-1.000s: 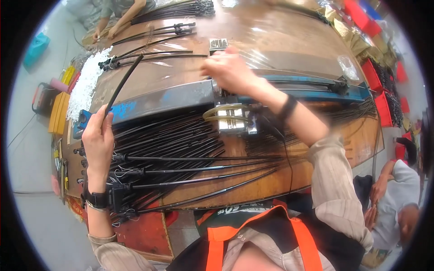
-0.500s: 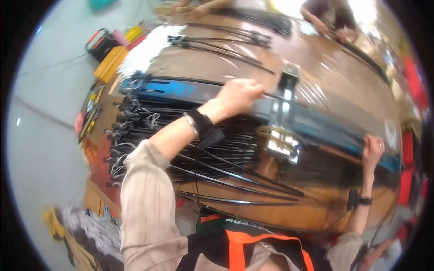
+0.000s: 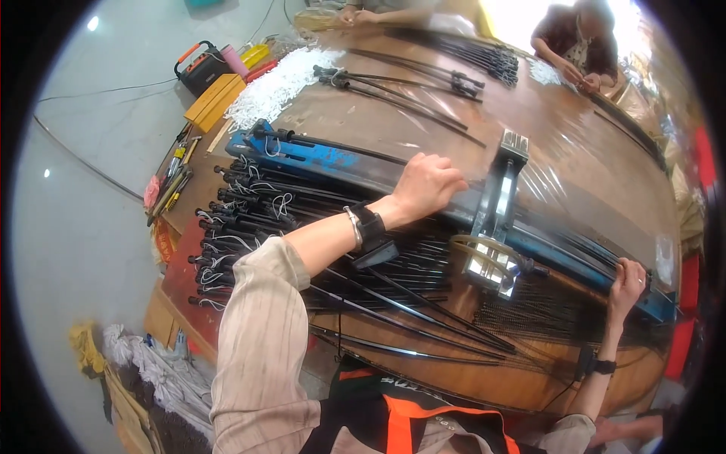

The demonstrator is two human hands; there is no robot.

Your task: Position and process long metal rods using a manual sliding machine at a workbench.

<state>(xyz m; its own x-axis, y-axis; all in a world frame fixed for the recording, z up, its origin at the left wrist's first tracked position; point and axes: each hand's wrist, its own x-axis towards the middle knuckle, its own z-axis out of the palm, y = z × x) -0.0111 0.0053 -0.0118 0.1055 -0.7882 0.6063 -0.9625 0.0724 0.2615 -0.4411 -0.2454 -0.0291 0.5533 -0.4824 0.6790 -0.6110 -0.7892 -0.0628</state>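
Left hand point(image 3: 431, 184): closed on the black rod point(image 3: 340, 148), beside the metal clamp point(image 3: 495, 197); a second ago it was near the desk's point(image 3: 605, 181) left edge.
Right hand point(image 3: 628, 284): has left the clamp for the desk's right edge; fingers drawn together, grip unclear.
Black rod: now lies along the blue rail point(image 3: 329, 158), seemingly set in line.

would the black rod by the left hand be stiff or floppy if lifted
The rod looks fairly stiff, since it runs nearly straight along the blue beam to the left hand. Being thin, it may flex a little. The bulkier fitting at its left end could make that end heavier.
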